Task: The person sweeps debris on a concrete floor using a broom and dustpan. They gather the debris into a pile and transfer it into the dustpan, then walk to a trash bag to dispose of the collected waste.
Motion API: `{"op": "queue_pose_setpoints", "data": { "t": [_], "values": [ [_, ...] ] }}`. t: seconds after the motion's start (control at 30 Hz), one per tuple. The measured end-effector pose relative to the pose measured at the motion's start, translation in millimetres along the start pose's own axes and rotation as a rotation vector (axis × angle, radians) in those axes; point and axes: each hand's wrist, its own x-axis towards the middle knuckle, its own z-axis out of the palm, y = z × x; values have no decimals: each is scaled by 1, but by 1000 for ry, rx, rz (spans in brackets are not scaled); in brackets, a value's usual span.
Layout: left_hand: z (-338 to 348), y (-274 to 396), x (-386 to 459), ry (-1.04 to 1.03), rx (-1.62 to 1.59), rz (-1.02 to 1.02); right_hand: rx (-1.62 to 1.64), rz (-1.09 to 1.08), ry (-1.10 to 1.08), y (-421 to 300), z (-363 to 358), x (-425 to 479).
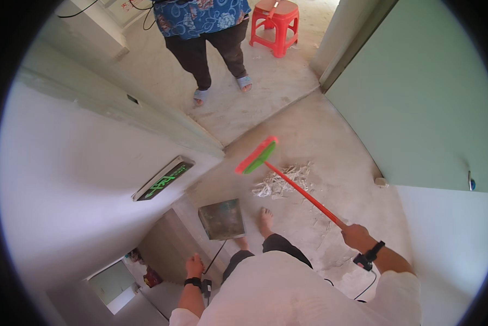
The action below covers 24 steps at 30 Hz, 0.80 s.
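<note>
My right hand (358, 237) grips the orange-red handle of a broom (305, 192). Its green head with pink-red bristles (257, 155) is just beyond a heap of pale scraps (286, 179) on the concrete floor (341, 163); whether the bristles touch the floor cannot be told. At lower left, my left hand (194, 265) is closed round the thin dark handle of a metal dustpan (222, 220). The pan is in front of my feet, to the left of the heap, and its inside looks bare apart from stains. Both wrists wear black straps with small wired devices.
Past the doorway a person (205, 49) in slippers stands facing me, beside a red plastic stool (275, 30). A pale green door (419, 93) stands at right, near a small block (381, 182). A green-lettered sign (164, 179) juts from the left wall.
</note>
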Motion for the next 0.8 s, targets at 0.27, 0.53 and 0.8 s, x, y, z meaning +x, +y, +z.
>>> {"op": "queue_pose_setpoints", "data": {
  "t": [0.27,0.53,0.8],
  "values": [
    [-17,11,-31,50,-99,-242,-173,-265,-17,-75,-18,106],
    [-9,15,-22,24,-89,-173,-280,-46,-4,12,-16,54],
    [20,-1,26,-43,84,221,-195,264,-91,86,30,-78]
  ]
}}
